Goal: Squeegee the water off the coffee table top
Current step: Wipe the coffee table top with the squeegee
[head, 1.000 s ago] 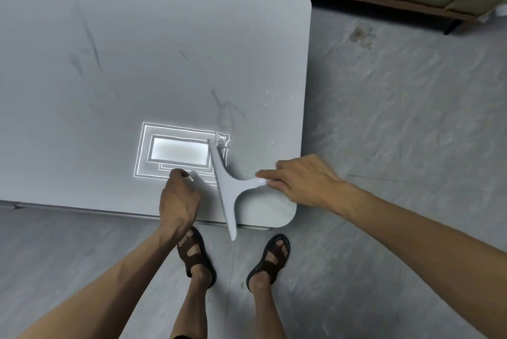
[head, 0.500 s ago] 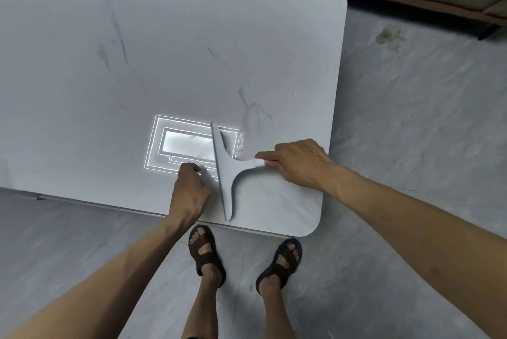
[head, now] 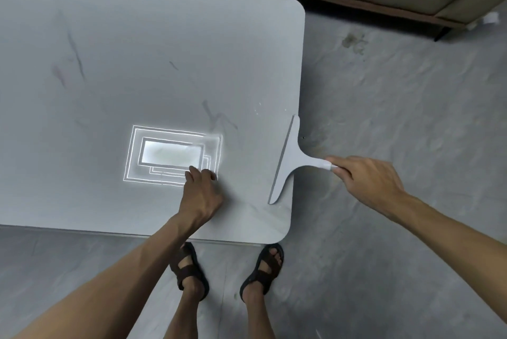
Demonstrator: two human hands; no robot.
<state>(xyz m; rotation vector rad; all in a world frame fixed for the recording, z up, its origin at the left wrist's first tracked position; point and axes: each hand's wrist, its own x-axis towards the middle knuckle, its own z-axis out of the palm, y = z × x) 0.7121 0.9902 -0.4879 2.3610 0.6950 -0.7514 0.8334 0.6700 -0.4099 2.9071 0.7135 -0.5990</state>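
Squeegee (head: 290, 157): pale grey, T-shaped, its blade lying along the right edge of the surface (head: 164, 50) near the near corner, its handle reaching out over the floor (head: 397, 91). Right hand (head: 367, 179): clenched round the handle's end. Left hand (head: 201, 196): propped on the surface with its fingers bent down; whether it grasps anything cannot be told. Bright rectangular reflection (head: 170, 156): just beyond the left hand. Small droplets (head: 258, 108): on the surface beyond the blade.
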